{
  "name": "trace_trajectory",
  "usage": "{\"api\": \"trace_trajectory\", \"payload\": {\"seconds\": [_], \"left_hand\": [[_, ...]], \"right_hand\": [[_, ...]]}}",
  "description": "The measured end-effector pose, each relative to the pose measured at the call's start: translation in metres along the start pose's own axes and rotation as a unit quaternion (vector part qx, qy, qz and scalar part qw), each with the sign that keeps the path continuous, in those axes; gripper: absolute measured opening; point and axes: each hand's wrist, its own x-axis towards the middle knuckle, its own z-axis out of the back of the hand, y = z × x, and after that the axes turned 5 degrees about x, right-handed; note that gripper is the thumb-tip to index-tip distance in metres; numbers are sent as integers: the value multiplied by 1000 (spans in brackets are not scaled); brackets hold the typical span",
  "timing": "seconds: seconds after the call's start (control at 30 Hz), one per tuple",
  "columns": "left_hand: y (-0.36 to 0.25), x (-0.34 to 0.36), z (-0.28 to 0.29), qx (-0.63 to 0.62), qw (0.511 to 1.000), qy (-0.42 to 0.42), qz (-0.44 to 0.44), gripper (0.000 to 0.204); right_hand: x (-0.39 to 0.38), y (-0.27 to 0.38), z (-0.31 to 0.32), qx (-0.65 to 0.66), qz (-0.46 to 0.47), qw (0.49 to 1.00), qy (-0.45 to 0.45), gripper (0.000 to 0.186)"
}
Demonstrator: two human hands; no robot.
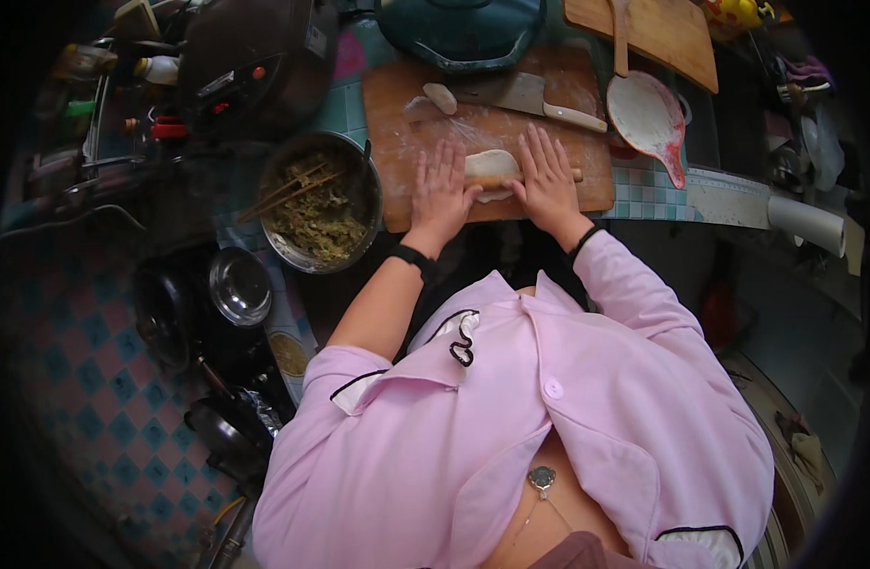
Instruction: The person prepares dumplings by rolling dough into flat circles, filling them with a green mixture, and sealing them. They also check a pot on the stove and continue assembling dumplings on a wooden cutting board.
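"Resting on the rolling pin, were both hands?"

"Yes. The left hand lay palm down over its left part, and the right hand near its right end, whose tip showed beyond. Each grip was open and flat, fingers stretched toward the far side, not closed around the pin."

"And where was the dough?"

"Under the pin, between the hands, on the near half of the wooden board on the worktop."

"What lay around it?"

"Farther back on the board, a cleaver, handle to the right, with a dough lump near its left end. At the left, a metal bowl held greenish filling and chopsticks."
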Motion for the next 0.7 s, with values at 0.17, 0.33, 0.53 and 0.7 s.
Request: {"api": "trace_trajectory", "payload": {"seconds": [0.17, 0.33, 0.53, 0.7], "left_hand": [[-21, -32, 13, -18, 997, 47, -50, 87], [5, 51, 1, 6, 999, -34, -16, 80], [9, 54, 1, -9, 999, 11, -31, 73], [-16, 42, 9, -110, 991, 70, 13, 57]], "right_hand": [[-42, -1, 12, 60, 11, 996, 69, 83], [39, -29, -11, -51, -32, 998, -30, 74], [27, -24, -10, -21, -45, 999, -21, 71], [-46, -6, -1, 44, 41, 998, 8, 59]]}}
